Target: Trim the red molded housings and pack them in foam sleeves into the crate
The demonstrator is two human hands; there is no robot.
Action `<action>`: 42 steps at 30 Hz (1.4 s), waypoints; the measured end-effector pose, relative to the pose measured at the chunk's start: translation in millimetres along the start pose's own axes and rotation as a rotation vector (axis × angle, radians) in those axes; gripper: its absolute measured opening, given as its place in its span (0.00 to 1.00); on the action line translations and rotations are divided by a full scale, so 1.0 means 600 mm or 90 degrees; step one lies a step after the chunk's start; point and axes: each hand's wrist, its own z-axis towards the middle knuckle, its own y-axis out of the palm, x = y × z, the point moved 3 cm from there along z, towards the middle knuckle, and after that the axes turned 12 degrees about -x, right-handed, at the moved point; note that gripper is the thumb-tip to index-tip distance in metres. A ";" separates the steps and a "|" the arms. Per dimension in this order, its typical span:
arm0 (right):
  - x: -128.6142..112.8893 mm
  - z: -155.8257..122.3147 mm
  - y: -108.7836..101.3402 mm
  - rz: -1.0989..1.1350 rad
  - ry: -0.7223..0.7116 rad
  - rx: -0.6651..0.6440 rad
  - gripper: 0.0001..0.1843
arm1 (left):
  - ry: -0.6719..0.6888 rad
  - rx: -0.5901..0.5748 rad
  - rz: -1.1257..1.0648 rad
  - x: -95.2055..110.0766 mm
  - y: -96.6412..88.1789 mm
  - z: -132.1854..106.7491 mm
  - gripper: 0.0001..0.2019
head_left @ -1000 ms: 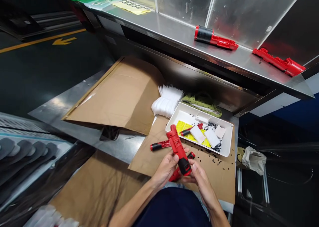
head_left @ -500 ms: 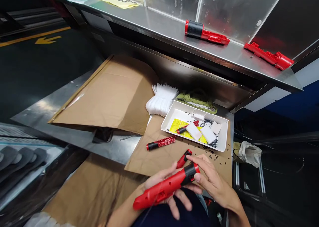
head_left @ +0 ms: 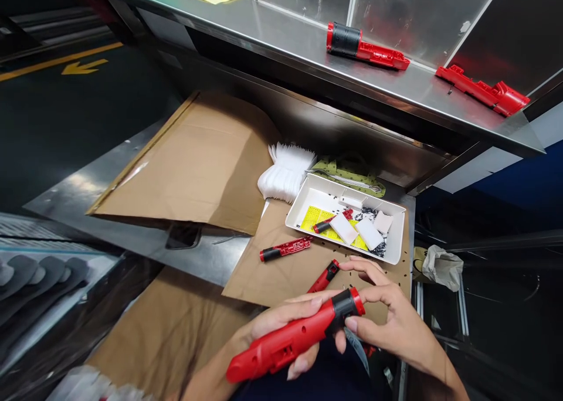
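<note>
A red plastic housing with a black collar and red end ring slants across my lap. My left hand wraps around its middle from behind and below. With thumb and index finger, my right hand grips the black collar near the red ring; its other fingers stretch out above. Just behind my hands lies a second red housing, partly covered by them. Farther left on the cardboard sheet, an open red half-shell with a black band rests inner side up.
Beyond the hands, a white tray holds white blocks, a yellow sheet, a red part and small black pieces. A white stack, green pouch and large cardboard box stand near. Two red housings lie on the metal shelf.
My left fingers, spread earlier, have closed around the housing. My right hand has shifted slightly right with the collar end, its thumb and index finger still on it. The camera view has moved a little.
</note>
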 end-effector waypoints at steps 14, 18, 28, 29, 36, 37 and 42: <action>0.009 0.002 0.005 0.082 0.034 0.003 0.05 | -0.040 0.058 0.014 -0.007 0.005 -0.001 0.23; 0.005 -0.002 0.008 0.094 0.017 0.007 0.05 | -0.021 0.079 0.012 -0.005 0.012 -0.001 0.25; -0.012 0.004 0.007 0.059 0.025 0.012 0.06 | 0.025 0.065 -0.016 -0.009 0.012 -0.001 0.29; -0.011 0.005 0.006 0.054 0.028 0.008 0.06 | 0.030 0.056 -0.018 -0.011 0.010 -0.001 0.30; -0.014 0.004 0.007 -0.027 0.024 0.033 0.11 | 0.084 0.056 -0.008 -0.016 0.010 0.000 0.31; -0.015 0.004 0.008 -0.040 0.019 0.054 0.10 | 0.089 0.062 -0.006 -0.015 0.012 0.002 0.32; -0.007 0.004 0.011 -0.130 0.023 0.101 0.09 | 0.104 0.123 0.042 -0.007 0.024 0.006 0.37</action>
